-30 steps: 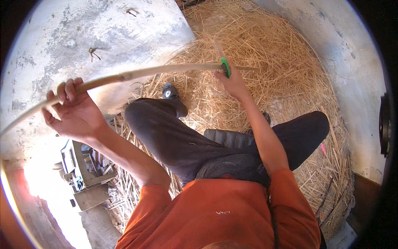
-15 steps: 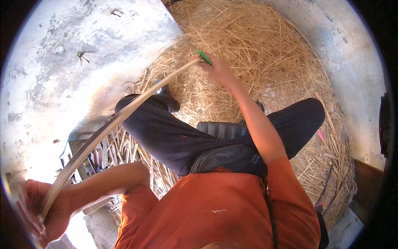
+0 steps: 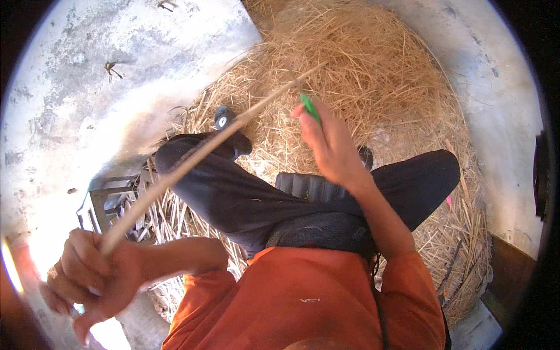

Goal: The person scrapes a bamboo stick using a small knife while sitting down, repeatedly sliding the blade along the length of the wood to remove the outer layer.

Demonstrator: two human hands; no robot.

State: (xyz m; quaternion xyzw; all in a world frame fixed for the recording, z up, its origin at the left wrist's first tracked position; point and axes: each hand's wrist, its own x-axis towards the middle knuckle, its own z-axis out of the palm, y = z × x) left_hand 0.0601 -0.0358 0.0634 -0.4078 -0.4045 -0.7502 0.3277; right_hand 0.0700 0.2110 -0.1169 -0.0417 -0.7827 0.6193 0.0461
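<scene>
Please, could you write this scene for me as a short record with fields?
Left hand: curled around a long wooden strip, at lower left
Right hand: gripping a green-handled knife
Strip direction: slanting up to the right, across the view of one leg
Knife and strip: close together; contact cannot be told
Clothing: orange shirt, dark trousers
Ground: heaped straw-coloured shavings
Upper left: worn grey slab

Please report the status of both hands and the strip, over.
Left hand gripping pale strip. Right hand holding green-handled tool. Left leg behind strip in view; straw beyond.
</scene>
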